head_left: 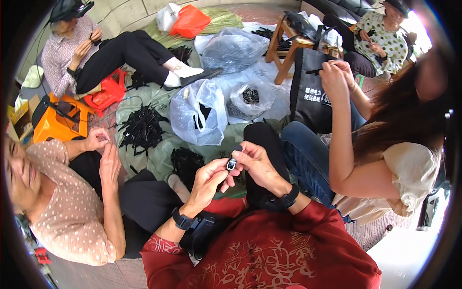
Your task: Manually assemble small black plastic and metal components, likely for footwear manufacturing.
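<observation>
A small, shiny silver-and-black piece [232,164] is pinched between my two hands in front of my lap; its exact kind is too small to make out. My left hand [210,177] grips it from the left with thumb and fingers. From the right, my right hand [256,164] closes on its upper end, the thumb pressing near the top. Both wrists wear black bands. Just beyond my left hand lies a heap of black strips [187,163] on the green sheet.
Beyond my hands stand clear plastic bags [198,113] with black pieces, beside a larger pile of black strips [142,127]. Co-workers sit close on both sides, their hands [109,156] raised at left. A black bag [308,91] and a wooden stool [284,48] stand farther right.
</observation>
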